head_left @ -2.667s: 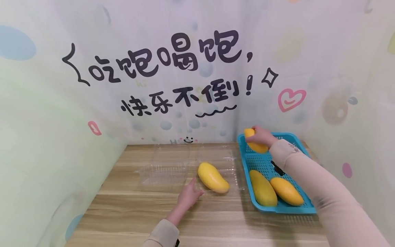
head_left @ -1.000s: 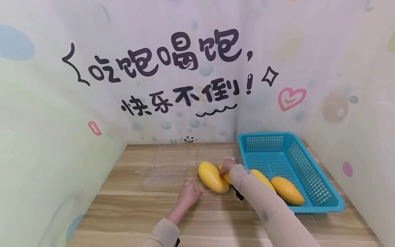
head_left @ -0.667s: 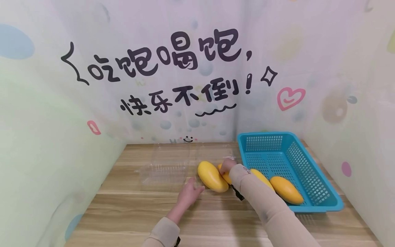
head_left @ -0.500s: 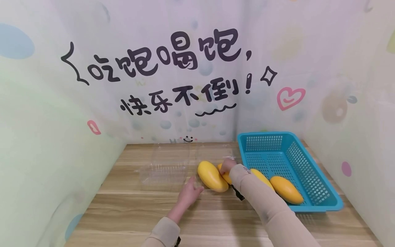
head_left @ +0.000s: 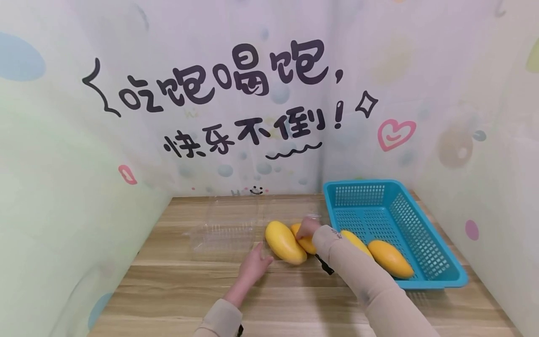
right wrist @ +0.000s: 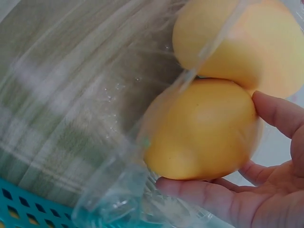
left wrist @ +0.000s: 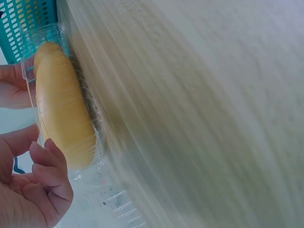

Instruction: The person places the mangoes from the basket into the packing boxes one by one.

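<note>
In the head view a yellow mango (head_left: pixel 286 243) lies in a clear plastic container, left of a more orange mango (head_left: pixel 306 238). My right hand (head_left: pixel 309 225) reaches into the container; in the right wrist view its thumb and fingers grip the orange mango (right wrist: pixel 204 128), which presses against the yellow one (right wrist: pixel 242 42). At the container's near left corner is my left hand (head_left: pixel 254 264). The left wrist view shows its thumb and bent fingers (left wrist: pixel 50 175) at the plastic rim beside the yellow mango (left wrist: pixel 64 109). The right hand's fingertips are hidden in the head view.
A blue basket (head_left: pixel 456 278) on the right holds two mangoes, one partly behind my right forearm. Another clear open container (head_left: pixel 221 236) stands on the wooden table (head_left: pixel 168 285) to the left. A printed curtain (head_left: pixel 252 28) closes off the back.
My right hand has carried the orange mango from the basket into the container beside the yellow one. In the last half second, the mangoes and my left hand have shifted slightly left.
</note>
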`<move>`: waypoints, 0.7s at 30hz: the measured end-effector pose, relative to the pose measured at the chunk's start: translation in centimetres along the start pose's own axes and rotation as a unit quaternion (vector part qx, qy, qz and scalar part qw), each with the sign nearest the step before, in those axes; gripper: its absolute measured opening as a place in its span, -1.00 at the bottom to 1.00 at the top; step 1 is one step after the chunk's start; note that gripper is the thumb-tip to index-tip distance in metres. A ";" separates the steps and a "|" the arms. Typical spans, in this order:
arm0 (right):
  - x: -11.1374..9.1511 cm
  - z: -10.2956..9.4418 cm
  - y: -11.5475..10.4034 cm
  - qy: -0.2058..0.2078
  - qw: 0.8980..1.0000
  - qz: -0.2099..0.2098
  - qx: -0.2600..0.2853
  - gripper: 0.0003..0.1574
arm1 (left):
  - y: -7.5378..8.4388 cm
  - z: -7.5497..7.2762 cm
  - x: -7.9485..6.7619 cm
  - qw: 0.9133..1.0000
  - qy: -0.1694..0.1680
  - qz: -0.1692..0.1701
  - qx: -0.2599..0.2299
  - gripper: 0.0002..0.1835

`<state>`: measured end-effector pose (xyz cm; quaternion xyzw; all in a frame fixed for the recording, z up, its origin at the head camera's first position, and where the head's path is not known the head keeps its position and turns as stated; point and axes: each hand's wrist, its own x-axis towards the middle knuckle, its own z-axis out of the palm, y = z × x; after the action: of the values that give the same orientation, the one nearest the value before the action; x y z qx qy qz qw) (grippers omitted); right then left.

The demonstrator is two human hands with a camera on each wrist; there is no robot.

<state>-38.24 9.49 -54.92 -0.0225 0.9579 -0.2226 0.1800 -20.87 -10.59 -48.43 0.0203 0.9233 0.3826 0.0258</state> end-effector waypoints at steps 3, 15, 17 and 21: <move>-4.3 -2.1 -2.6 0.004 1.000 0.012 0.004 -0.50 | 0.0 -0.2 -0.2 1.000 0.000 0.000 0.002 -0.31; -9.7 -5.4 -5.5 0.026 0.999 -0.024 0.007 -0.84 | -0.5 -0.3 -0.3 1.000 0.001 0.003 -0.005 -0.32; -9.2 -6.0 -5.4 0.060 0.998 -0.024 0.021 -0.81 | -0.5 -0.3 -0.3 1.000 0.001 0.004 -0.003 -0.32; -8.2 -6.5 -5.3 0.137 0.986 -0.005 0.096 -0.59 | -0.5 -0.4 -0.2 1.000 0.002 0.001 -0.003 -0.32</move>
<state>-33.08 8.42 -44.40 0.0212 0.9474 -0.3157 0.0476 -20.70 -11.24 -48.54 0.0202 0.9221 0.3858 0.0238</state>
